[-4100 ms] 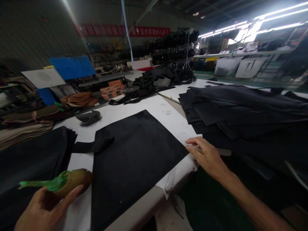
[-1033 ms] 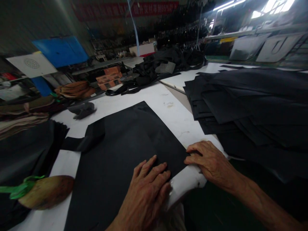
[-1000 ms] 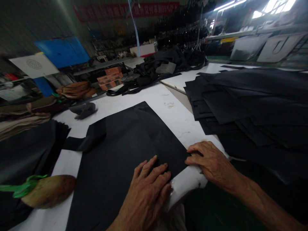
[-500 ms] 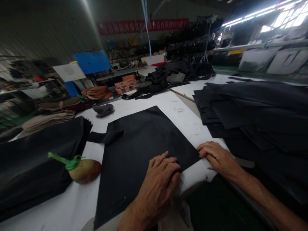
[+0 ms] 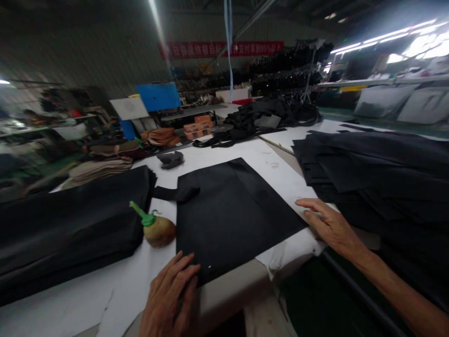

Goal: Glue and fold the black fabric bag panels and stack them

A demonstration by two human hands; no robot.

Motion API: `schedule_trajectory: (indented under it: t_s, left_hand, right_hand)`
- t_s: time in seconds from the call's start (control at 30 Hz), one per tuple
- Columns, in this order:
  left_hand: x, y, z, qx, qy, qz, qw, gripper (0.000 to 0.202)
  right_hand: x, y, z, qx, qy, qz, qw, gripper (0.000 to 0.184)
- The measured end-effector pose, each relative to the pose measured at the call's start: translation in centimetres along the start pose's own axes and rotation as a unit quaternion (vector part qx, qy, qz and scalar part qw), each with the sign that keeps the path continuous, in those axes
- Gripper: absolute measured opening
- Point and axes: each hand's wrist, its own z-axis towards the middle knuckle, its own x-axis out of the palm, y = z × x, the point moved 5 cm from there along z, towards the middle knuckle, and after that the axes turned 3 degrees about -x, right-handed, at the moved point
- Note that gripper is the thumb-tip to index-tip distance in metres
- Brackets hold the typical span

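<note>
A black fabric sheet [image 5: 231, 215] lies flat on the white table [image 5: 84, 299]. My left hand [image 5: 171, 295] rests flat at the sheet's near left corner, fingers stretched out on the cloth. My right hand [image 5: 328, 224] lies open at the sheet's right corner on the table's edge, fingers extended. A brown rounded lump with a green strip [image 5: 156, 227] sits on the table just left of the sheet.
A thick stack of black fabric [image 5: 66, 229] lies at the left. A large pile of black cut sheets [image 5: 379, 168] fills the right. Black straps and cloth [image 5: 266, 117], orange boxes [image 5: 198, 130] and tan material [image 5: 101, 166] sit at the back.
My left hand has slid from the sheet's right corner to its near left corner. My right hand has opened out flat. The view has swung left.
</note>
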Motion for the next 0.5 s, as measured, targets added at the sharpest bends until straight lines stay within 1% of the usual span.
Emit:
schedule_trajectory:
  t_s: [0.1, 0.2, 0.3, 0.37, 0.43, 0.5]
  left_hand:
    - [-0.8, 1.3, -1.3, -0.043, 0.002, 0.010, 0.999, 0.022]
    - [-0.7, 2.0, -1.9, -0.075, 0.007, 0.011, 0.997, 0.022]
    - [-0.4, 2.3, -2.3, -0.097, 0.010, 0.004, 0.995, 0.022]
    - [-0.3, 2.3, -2.4, -0.111, 0.006, -0.004, 0.994, 0.023]
    - [-0.1, 2.4, -2.5, -0.123, 0.006, -0.016, 0.992, 0.023]
    - [-0.1, 2.5, -2.5, -0.131, -0.004, -0.034, 0.991, 0.023]
  right_hand:
    - [1.6, 2.1, 1.7, 0.009, 0.027, 0.002, 1.000, 0.024]
    - [4.6, 5.1, 4.6, -0.007, 0.091, 0.024, 0.996, 0.023]
    - [8.9, 8.3, 7.8, -0.038, 0.162, 0.048, 0.985, 0.022]
    - [11.9, 10.2, 10.0, -0.057, 0.189, 0.054, 0.979, 0.024]
    - [15.1, 11.6, 12.1, -0.065, 0.206, 0.057, 0.975, 0.029]
    - [18.4, 12.6, 13.9, -0.066, 0.224, 0.064, 0.970, 0.040]
